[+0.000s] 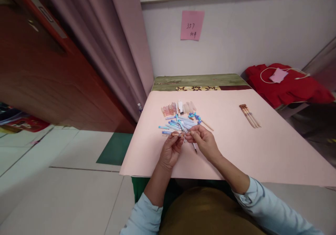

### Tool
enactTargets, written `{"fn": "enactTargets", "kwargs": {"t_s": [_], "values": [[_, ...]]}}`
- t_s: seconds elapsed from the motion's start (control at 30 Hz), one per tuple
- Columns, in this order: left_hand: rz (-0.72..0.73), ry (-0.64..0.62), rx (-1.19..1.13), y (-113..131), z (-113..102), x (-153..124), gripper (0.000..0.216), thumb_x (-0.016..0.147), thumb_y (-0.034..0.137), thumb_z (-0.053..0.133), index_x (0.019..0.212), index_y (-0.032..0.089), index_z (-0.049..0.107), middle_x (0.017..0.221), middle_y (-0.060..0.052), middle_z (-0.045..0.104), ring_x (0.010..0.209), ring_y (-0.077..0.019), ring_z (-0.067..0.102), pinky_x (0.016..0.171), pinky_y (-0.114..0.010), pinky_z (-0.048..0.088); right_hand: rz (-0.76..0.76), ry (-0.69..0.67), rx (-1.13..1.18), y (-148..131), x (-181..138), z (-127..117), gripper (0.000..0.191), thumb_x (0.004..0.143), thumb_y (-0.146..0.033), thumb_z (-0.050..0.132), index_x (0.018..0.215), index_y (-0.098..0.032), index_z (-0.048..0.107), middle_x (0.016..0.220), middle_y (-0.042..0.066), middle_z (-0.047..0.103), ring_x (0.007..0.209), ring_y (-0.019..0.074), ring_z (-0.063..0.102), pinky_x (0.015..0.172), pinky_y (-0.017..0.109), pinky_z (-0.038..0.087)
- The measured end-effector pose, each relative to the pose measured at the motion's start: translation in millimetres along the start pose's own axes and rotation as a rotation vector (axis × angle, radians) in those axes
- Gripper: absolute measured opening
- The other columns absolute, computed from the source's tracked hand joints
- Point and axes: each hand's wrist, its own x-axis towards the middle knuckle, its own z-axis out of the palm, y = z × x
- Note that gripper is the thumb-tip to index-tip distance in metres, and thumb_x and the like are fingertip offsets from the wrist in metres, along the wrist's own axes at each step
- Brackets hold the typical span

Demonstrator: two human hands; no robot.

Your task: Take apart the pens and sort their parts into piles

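My left hand pinches a short tan pen barrel between thumb and fingers, lying level above the table. Close by on the right, my right hand has its thumb and fingertips pinched together near the barrel's end; what they hold is too small to make out. Just beyond both hands lies a loose heap of blue and pale blue pen parts. Small blue pieces sit at its right, beside a tan stick. A dark-tipped pen refill points out from under my right hand.
Behind the heap are a row of pinkish translucent pieces and a bundle of white refills. Several tan pens with brown tops lie together on the pink-covered table at right. Red cloth with a white cable is beyond.
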Motion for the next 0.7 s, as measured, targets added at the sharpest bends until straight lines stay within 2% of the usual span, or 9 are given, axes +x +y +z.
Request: {"fn": "enactTargets", "kwargs": {"t_s": [0.1, 0.27, 0.37, 0.7], "values": [[0.009, 0.007, -0.015, -0.5, 0.0, 0.2, 0.009, 0.083, 0.005, 0.061, 0.088, 0.012, 0.064, 0.087, -0.005, 0.072, 0.072, -0.0093, 0.070, 0.066, -0.013, 0.057, -0.075, -0.011, -0.063, -4.6, -5.2, 4.4, 0.027, 0.086, -0.047, 0.061, 0.093, -0.022, 0.056, 0.081, 0.003, 0.070, 0.073, 0.0163, 0.069, 0.072, 0.032, 0.057], [0.016, -0.032, 0.022, -1.7, -0.3, -1.4, 0.005, 0.083, 0.010, 0.064, 0.088, 0.012, 0.063, 0.082, -0.004, 0.071, 0.067, -0.0094, 0.069, 0.061, -0.014, 0.057, -0.354, 0.045, -0.464, -9.0, -8.3, 8.6, 0.016, 0.090, -0.035, 0.057, 0.088, -0.021, 0.064, 0.087, 0.005, 0.068, 0.082, 0.0175, 0.064, 0.076, 0.031, 0.052], [0.008, -0.027, 0.046, -2.2, -0.7, -2.7, 0.005, 0.082, 0.012, 0.066, 0.086, 0.012, 0.063, 0.077, -0.004, 0.071, 0.063, -0.0097, 0.068, 0.057, -0.015, 0.056, -0.470, 0.050, -0.570, -7.4, -6.5, 9.5, 0.014, 0.091, -0.029, 0.056, 0.087, -0.021, 0.066, 0.089, 0.005, 0.067, 0.085, 0.0173, 0.061, 0.076, 0.030, 0.050], [0.001, -0.011, 0.041, -1.9, 2.1, -4.4, 0.007, 0.080, 0.012, 0.068, 0.083, 0.013, 0.062, 0.074, -0.002, 0.069, 0.061, -0.0091, 0.067, 0.055, -0.014, 0.055, -0.550, 0.056, -0.656, -4.2, -6.9, 11.5, 0.012, 0.090, -0.027, 0.056, 0.086, -0.023, 0.067, 0.087, 0.005, 0.067, 0.084, 0.0171, 0.061, 0.077, 0.031, 0.051]]}}
